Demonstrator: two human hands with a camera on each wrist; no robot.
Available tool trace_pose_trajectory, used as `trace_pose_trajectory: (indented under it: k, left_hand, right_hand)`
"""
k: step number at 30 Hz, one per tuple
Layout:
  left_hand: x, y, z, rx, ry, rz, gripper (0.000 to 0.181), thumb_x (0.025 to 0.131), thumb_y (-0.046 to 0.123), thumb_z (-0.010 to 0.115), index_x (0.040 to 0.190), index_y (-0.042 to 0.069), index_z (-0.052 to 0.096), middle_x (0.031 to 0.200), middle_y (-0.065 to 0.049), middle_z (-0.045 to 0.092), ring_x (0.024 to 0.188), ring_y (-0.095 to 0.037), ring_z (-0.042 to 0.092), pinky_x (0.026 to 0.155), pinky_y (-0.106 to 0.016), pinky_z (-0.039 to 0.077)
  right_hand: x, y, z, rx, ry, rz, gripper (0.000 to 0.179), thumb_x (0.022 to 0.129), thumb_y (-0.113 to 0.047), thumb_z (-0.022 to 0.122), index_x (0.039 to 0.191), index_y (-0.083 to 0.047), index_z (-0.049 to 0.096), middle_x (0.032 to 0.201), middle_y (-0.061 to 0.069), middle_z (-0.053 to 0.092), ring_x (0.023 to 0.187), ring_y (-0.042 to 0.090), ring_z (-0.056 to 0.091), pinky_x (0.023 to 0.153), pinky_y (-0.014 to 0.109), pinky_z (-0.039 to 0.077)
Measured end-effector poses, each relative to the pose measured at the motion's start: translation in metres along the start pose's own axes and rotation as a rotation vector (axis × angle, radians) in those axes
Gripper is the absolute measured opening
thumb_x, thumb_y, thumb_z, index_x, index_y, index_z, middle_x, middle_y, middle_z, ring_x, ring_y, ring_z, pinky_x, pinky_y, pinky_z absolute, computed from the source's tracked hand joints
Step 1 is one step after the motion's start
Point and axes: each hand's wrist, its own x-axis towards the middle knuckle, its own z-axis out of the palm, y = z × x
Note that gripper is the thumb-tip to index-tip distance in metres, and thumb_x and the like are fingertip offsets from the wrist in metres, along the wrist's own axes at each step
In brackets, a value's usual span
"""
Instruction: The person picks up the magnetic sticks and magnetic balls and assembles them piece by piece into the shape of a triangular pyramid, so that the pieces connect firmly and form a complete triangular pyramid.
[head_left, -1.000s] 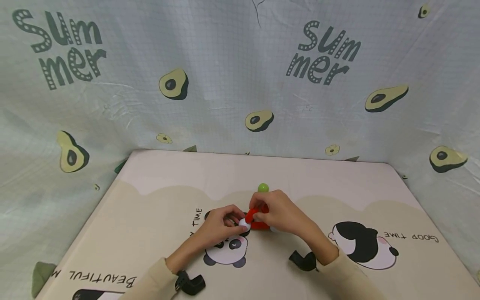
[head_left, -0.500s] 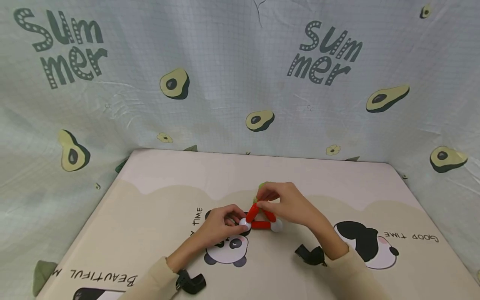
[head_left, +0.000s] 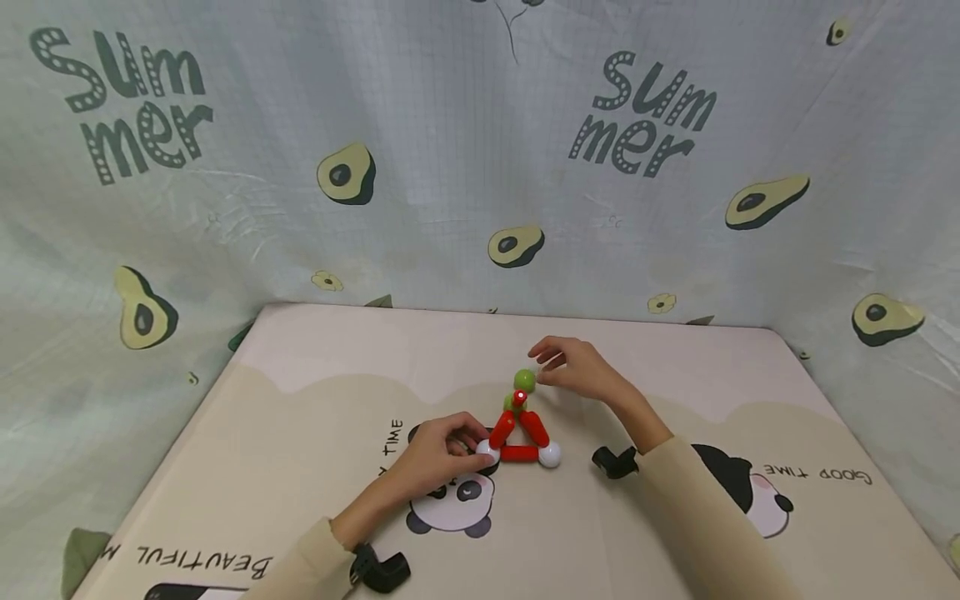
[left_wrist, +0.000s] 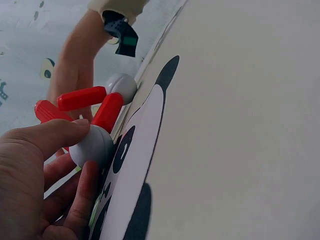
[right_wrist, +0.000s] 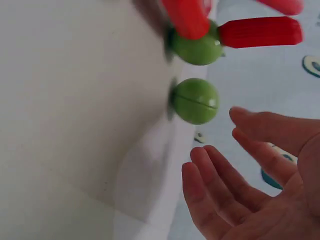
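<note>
On the table lies a triangle of red rods, its near rod (head_left: 519, 453) joining two white balls. My left hand (head_left: 442, 454) pinches the left white ball (left_wrist: 92, 147) between thumb and fingers. The right white ball (head_left: 550, 454) is untouched. At the far corner sits a green ball (right_wrist: 197, 49), where two side rods meet and another red rod (head_left: 520, 397) sticks up. A second green ball (right_wrist: 195, 101) rests just behind that corner, apart from it in the right wrist view. Beside it my right hand (head_left: 576, 367) hovers with fingers loosely bent, holding nothing.
The table cover (head_left: 337, 500) carries printed pandas and lettering. A hanging cloth (head_left: 450, 167) with avocado prints rises behind the table's far edge. Black wrist straps (head_left: 382, 571) show at both sleeves.
My right hand has let go of the red rods at the far corner and moved away toward the far side, beside the second green ball. The left hand keeps its hold on the white ball.
</note>
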Motion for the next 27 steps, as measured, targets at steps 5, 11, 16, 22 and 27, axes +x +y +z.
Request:
trace_pose_trajectory:
  k: [5,11,16,22,27]
  left_hand:
    - [0.000,0.000,0.001,-0.002,0.005,0.010,0.027,0.089,0.026,0.082,0.111,0.017,0.071,0.098,0.000,0.072,0.078,-0.009,0.068,0.074,-0.020,0.055]
    - [0.001,0.000,0.001,-0.007,0.002,0.013,0.028,0.089,0.026,0.082,0.112,0.015,0.071,0.099,-0.002,0.072,0.079,-0.009,0.068,0.074,-0.020,0.056]
    - [0.001,0.000,0.001,-0.007,0.002,0.011,0.027,0.089,0.026,0.082,0.111,0.016,0.071,0.098,-0.001,0.072,0.078,-0.008,0.068,0.074,-0.020,0.055]
    - [0.000,0.000,0.000,-0.005,0.002,0.013,0.027,0.089,0.027,0.081,0.111,0.016,0.071,0.098,-0.001,0.072,0.078,-0.009,0.068,0.074,-0.020,0.055]
    - [0.000,0.001,0.000,-0.011,0.001,0.005,0.027,0.089,0.027,0.081,0.111,0.016,0.071,0.099,0.000,0.072,0.079,-0.010,0.069,0.075,-0.020,0.056]
  right_hand:
    - [0.013,0.005,0.006,-0.018,-0.095,-0.030,0.036,0.092,-0.015,0.071,0.126,-0.007,0.068,0.122,0.017,0.071,0.109,0.031,0.069,0.092,0.043,0.059]
    - [0.018,0.003,0.011,-0.046,-0.119,-0.028,0.029,0.090,-0.016,0.076,0.119,-0.010,0.073,0.117,0.012,0.073,0.104,0.026,0.067,0.091,0.038,0.059]
    - [0.017,0.003,0.013,-0.042,-0.112,-0.022,0.028,0.090,-0.015,0.077,0.117,-0.010,0.072,0.116,0.012,0.073,0.102,0.024,0.066,0.090,0.037,0.058]
    - [0.010,-0.001,0.010,-0.016,-0.094,-0.067,0.028,0.090,-0.014,0.075,0.118,-0.009,0.071,0.112,0.010,0.074,0.101,0.023,0.066,0.088,0.036,0.058]
    - [-0.002,-0.013,0.001,0.003,-0.056,-0.094,0.028,0.092,-0.013,0.073,0.120,-0.010,0.071,0.109,0.005,0.073,0.103,0.022,0.067,0.089,0.037,0.057]
